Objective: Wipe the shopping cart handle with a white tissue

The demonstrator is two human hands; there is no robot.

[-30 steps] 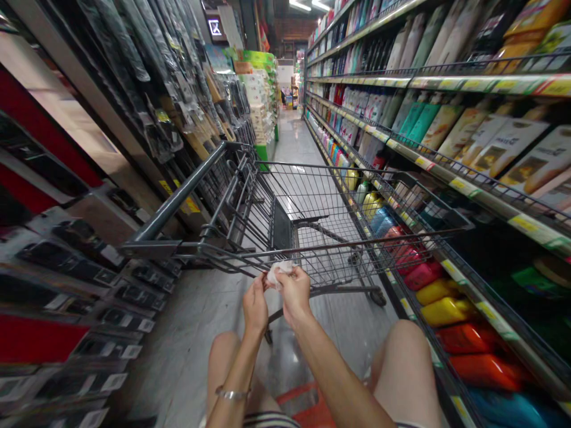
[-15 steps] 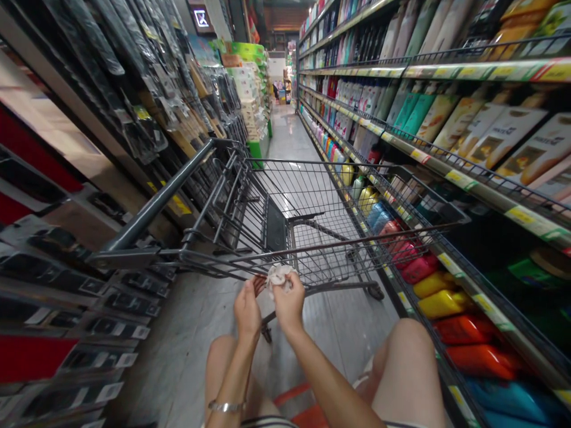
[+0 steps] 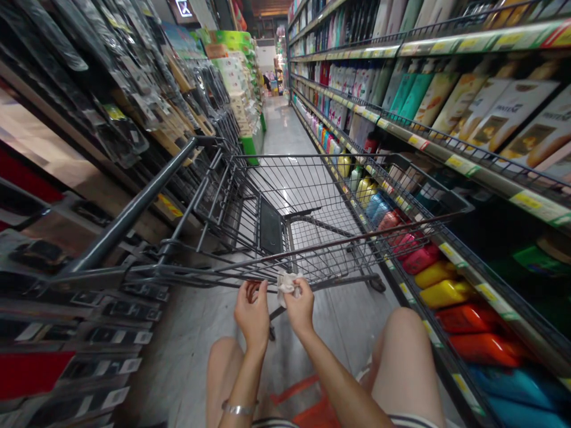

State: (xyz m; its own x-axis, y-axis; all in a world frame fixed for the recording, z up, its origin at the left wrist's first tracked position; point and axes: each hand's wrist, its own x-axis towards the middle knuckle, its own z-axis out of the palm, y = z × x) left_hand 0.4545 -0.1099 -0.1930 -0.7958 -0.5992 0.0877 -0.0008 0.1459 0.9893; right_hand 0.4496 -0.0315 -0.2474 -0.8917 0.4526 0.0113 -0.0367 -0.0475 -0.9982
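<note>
A crumpled white tissue is pinched between the thumb and fingers of my right hand. Beside it, to the left, my left hand curls loosely, its thumb apart from the bent fingers and nothing visible in the palm. Both hands are in front of the near lower side of a dark wire shopping cart, close to its rails. Whether the left fingertips touch the rail I cannot tell. The cart stands crosswise, its handle to the left, and I see no goods in its basket.
Shelves of shampoo and other bottles run along the right, close to the cart's front end. Packaged goods hang on the left racks. Green and white packs are stacked farther down the aisle floor. My bent knees flank my arms.
My right hand has shifted slightly right with the tissue, apart from my left hand. The left fingers have curled in more. The camera view has tilted and moved slightly nearer the cart.
</note>
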